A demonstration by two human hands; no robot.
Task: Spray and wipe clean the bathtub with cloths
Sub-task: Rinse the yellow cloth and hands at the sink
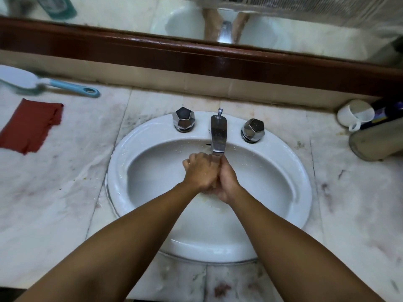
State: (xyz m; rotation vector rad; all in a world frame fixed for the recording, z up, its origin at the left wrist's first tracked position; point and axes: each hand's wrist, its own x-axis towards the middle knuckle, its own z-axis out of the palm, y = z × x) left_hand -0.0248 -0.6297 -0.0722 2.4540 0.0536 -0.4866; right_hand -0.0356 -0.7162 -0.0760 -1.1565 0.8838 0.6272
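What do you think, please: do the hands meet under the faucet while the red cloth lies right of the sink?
Not quite: the head view shows the red cloth lying left of the sink. The left hand and right hand do meet under the faucet.

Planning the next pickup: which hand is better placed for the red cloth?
Left, probably. The red cloth lies on the counter left of the sink, nearer the left hand; the right hand would cross over.

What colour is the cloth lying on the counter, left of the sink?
The cloth is dark red; head view.
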